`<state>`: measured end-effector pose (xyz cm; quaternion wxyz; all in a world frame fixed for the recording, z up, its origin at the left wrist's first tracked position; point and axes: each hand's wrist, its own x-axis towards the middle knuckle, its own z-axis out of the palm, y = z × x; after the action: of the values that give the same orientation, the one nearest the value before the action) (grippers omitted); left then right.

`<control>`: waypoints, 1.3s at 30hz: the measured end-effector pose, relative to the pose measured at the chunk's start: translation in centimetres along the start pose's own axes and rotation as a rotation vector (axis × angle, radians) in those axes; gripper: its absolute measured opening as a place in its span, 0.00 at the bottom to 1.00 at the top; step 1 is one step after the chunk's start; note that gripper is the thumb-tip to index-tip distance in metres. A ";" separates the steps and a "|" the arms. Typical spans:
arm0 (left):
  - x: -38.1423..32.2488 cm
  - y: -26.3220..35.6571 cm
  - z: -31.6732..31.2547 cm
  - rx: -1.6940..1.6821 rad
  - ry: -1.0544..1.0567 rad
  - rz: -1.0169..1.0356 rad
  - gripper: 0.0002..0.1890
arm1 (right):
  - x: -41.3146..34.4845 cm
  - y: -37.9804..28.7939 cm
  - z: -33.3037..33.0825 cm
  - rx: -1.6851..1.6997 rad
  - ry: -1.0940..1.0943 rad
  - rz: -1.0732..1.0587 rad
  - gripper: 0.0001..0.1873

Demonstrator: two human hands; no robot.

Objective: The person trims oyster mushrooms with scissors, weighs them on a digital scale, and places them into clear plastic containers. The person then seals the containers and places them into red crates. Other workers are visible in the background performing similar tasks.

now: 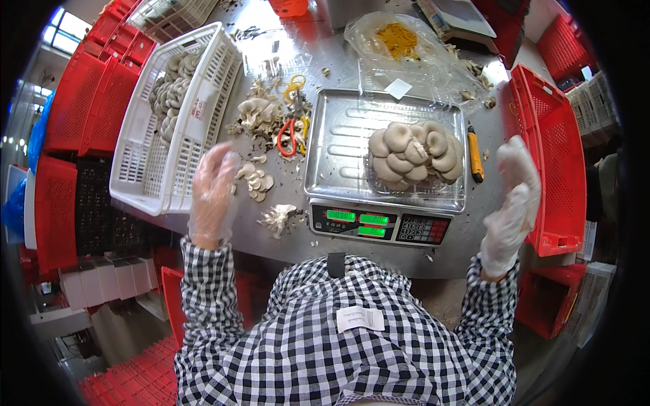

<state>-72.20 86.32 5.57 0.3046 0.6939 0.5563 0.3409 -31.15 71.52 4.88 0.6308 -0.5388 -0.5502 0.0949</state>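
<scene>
A cluster of oyster mushrooms (414,152) sits in a transparent plastic tray (373,180) on the right half of a digital scale's steel platform (335,172). The scale's display panel (378,223) is lit green. My left hand (212,190), in a thin transparent glove, hovers beside the near corner of a white plastic crate (147,188) and holds nothing. On the other side, my right hand (510,203) wears a white glove, thumb apart from the fingers, with nothing in it. It is near a red crate (553,167) and a yellow-handled utility knife (475,155).
More oyster mushrooms (175,91) fill part of the white crate. Mushroom trimmings (256,114) and red-handled scissors (287,138) lie left of the scale. Behind the scale are transparent plastic containers (376,81), a bag of yellow bands (397,40) and another scale (459,23).
</scene>
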 end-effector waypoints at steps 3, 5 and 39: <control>-5.1 -6.2 -1.4 -0.022 0.085 -0.178 0.14 | -4.0 -1.1 4.1 0.169 -0.237 0.058 0.16; -7.6 -8.3 -1.3 -0.107 0.069 -0.326 0.13 | -6.8 -1.9 7.3 0.363 -0.543 0.303 0.15; 1.9 -18.0 0.3 -1.047 -0.338 -0.720 0.21 | -13.4 -4.2 26.7 0.435 -0.454 1.293 0.25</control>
<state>-81.82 91.67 -8.79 0.7802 0.2685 0.4590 0.3295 -59.43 75.67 -4.71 0.4114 -0.5860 -0.2071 0.6666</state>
